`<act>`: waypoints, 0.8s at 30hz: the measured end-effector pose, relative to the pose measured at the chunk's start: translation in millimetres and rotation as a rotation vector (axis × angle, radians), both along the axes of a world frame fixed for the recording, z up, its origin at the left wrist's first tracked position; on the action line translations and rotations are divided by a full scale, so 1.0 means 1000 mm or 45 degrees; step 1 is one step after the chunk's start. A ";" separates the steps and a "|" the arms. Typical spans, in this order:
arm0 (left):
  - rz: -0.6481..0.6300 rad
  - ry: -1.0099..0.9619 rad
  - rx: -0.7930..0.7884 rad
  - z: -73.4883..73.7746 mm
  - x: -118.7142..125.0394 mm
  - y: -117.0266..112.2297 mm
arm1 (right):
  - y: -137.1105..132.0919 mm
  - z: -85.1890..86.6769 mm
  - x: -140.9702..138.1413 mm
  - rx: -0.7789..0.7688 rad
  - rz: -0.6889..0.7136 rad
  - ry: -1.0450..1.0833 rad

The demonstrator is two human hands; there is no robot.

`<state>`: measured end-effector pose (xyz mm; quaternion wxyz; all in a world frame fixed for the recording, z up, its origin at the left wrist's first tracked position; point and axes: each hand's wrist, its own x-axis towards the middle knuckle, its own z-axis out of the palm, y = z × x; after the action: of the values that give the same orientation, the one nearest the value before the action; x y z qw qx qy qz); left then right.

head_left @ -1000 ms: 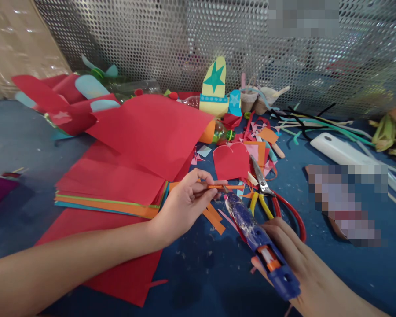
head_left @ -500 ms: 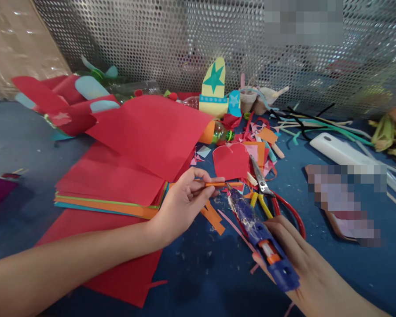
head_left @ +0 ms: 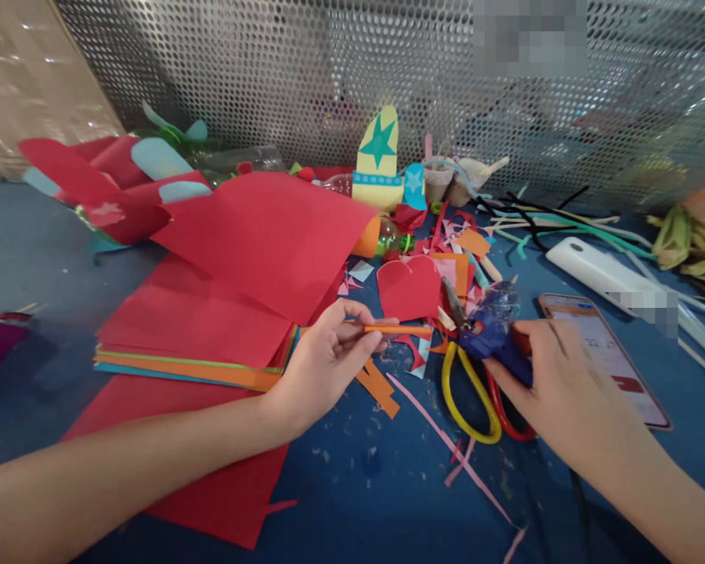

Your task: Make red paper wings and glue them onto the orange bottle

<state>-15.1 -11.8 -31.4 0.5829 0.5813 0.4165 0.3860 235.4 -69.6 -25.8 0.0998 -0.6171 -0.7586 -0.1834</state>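
Observation:
My left hand (head_left: 329,364) pinches a thin orange paper strip (head_left: 404,330) between thumb and fingers, its free end pointing right. My right hand (head_left: 564,384) is closed around the handle of a blue hot glue gun (head_left: 493,325), whose tip points up and away. Partly beneath the glue gun lie scissors with a yellow loop (head_left: 471,435) and a red loop; part of their blades is covered. Just beyond my left fingertips a red paper piece with a scalloped top (head_left: 408,288) lies on the blue table. Orange paper offcuts (head_left: 377,389) rest below that hand.
Stacked coloured paper (head_left: 193,313) is on the left. Behind stand a yellow bottle craft with a green star (head_left: 379,168) and a red paper craft (head_left: 111,188). At right lie a phone (head_left: 616,364), a white power strip (head_left: 605,270) and pipe cleaners (head_left: 540,223). A perforated metal panel (head_left: 258,70) closes the back.
The glue gun has moved away from the orange strip, to the right and over the scissors, and its tip has turned upward. My left hand stays in place with the strip.

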 end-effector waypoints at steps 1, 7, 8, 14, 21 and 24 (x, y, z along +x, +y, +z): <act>-0.011 -0.004 -0.002 0.000 0.000 0.000 | 0.001 -0.003 0.003 -0.016 0.017 -0.025; -0.074 0.060 0.074 -0.001 0.001 -0.003 | -0.001 0.001 0.004 -0.006 -0.003 -0.057; -0.099 0.066 0.109 -0.002 0.001 -0.004 | -0.002 0.005 0.001 0.055 -0.034 -0.023; -0.357 0.077 0.303 -0.006 -0.003 -0.011 | -0.019 0.021 -0.026 -0.050 0.346 0.473; -0.554 0.084 0.622 0.003 -0.003 -0.016 | -0.027 0.009 -0.041 -0.316 0.543 0.813; -0.563 0.090 0.666 0.004 -0.003 -0.015 | -0.028 0.011 -0.042 -0.284 0.582 0.852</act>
<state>-18.3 -27.0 -27.2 0.4689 0.8002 0.1874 0.3236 193.7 -97.2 -14.4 0.3113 -0.4654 -0.8171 0.1375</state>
